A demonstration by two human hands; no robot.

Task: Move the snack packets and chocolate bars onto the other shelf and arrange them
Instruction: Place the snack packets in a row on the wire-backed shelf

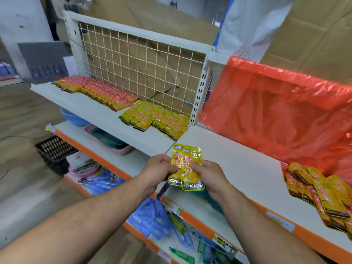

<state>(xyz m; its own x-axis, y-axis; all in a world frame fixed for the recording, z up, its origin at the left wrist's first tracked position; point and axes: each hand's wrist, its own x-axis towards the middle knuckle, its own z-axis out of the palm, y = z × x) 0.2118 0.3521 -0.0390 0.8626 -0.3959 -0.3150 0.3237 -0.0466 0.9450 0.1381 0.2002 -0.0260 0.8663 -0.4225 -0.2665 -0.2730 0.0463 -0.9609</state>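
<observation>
We hold two yellow snack packets [190,162], left hand [161,168] and right hand [208,175] each with its grip clamped on them, in front of the join between the tidy rows [152,119] on the left shelf [89,107] and the loose pile [320,191] on the right shelf [240,164].

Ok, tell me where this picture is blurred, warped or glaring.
Head view: sharp on the yellow Konchew packets between left hand and right hand; motion blur smears the floor and black basket; wide-angle lens bows the shelf edges; glare streaks the red plastic sheet.
</observation>
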